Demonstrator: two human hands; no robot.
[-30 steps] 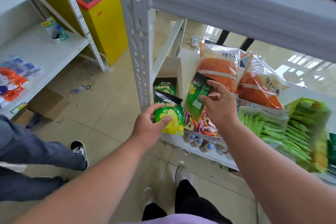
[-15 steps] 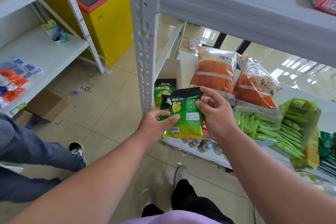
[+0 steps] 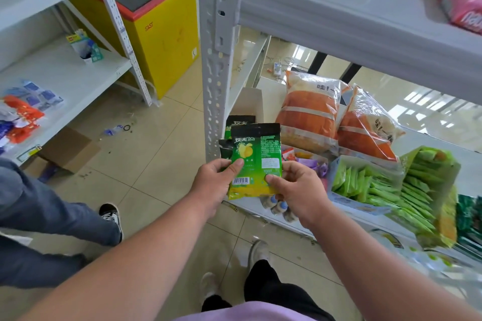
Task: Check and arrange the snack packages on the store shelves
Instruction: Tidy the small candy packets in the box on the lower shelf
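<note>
1. The landmark is the grey perforated shelf post (image 3: 215,60), which stands upright in the middle of the view.
2. Just right of the post's lower end, both hands hold a green snack packet (image 3: 254,161) upright, its printed back with a barcode facing the camera.
3. The left hand (image 3: 211,185) grips the packet's lower left edge, thumb curled over the front near the barcode.
4. The right hand (image 3: 297,190) pinches the packet's lower right corner, thumb pressed on the face and fingers behind.
5. Behind the held packet, close against the post, more packets of the same kind (image 3: 238,122) stand on the lower shelf (image 3: 260,208); a second dark packet edge also shows at the left hand.
6. Further right of the post on that shelf, two orange-and-white bags (image 3: 307,112) lean together.
7. Beyond them, still further right, open boxes of green stick packs (image 3: 370,185) lie side by side.
8. Left of the post a yellow chest freezer (image 3: 167,41) with a red rim stands on the tiled floor.
9. Well left of the post, another person's leg in blue trousers (image 3: 39,206) with a black shoe shows beside a second white rack (image 3: 65,78).
</note>
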